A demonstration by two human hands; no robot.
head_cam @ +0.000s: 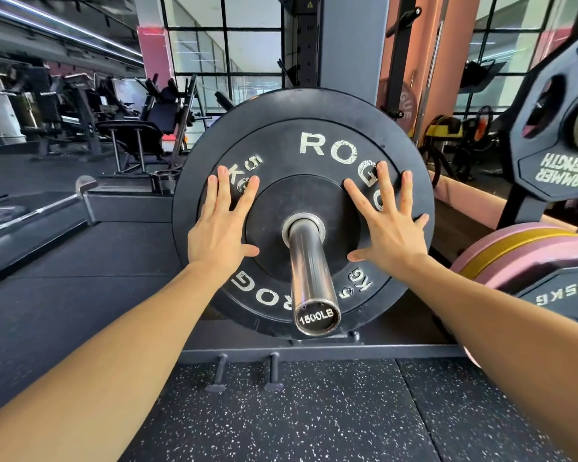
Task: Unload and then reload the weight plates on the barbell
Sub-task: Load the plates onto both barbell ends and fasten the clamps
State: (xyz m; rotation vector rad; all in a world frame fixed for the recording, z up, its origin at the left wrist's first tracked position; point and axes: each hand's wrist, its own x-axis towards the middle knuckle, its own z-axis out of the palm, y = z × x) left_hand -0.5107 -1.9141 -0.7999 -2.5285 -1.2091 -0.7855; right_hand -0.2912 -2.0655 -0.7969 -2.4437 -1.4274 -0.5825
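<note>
Speckled rubber floor (314,411) lies nearest, under both forearms. On the chrome barbell sleeve (309,271) sits a black 5 kg weight plate (301,128). At nine o'clock of the sleeve, the left hand (219,228) presses flat with fingers spread; at three o'clock, the right hand (386,225) does likewise.
</note>
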